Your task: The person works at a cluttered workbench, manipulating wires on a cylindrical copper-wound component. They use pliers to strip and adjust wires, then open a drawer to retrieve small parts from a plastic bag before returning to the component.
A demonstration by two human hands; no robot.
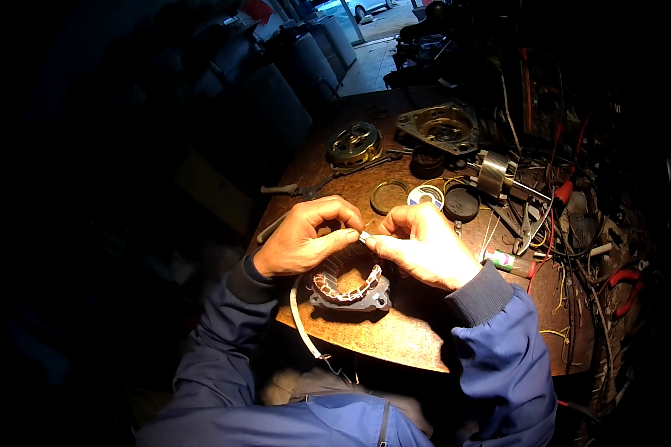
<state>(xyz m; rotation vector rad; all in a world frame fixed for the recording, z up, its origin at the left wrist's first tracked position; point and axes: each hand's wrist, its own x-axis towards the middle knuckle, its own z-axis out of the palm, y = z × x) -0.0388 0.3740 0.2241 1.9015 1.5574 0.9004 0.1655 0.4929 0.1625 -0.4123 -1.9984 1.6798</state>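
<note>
Thumb and forefinger of my left hand (306, 237) are pinched together over the motor stator (350, 302). Opposite it, my right hand (429, 246) pinches too, and the fingertips of both almost meet at a small white piece (364, 236). Its exact kind is too small to make out. The stator stands on the table's near part, its copper windings laced with white cord and its grey housing below. My hands hide its far side. A pale cable (298, 316) curves down beside it to bare wire ends over the table edge.
Behind my hands lie a brass-coloured ring (389, 197), a white-labelled spool (426, 196) and two motor end covers (355, 144) (443, 127). A rotor with shaft (493, 175), pliers (528, 227), a screwdriver (511, 262) and tangled wires crowd the right. A hammer (294, 190) lies far left.
</note>
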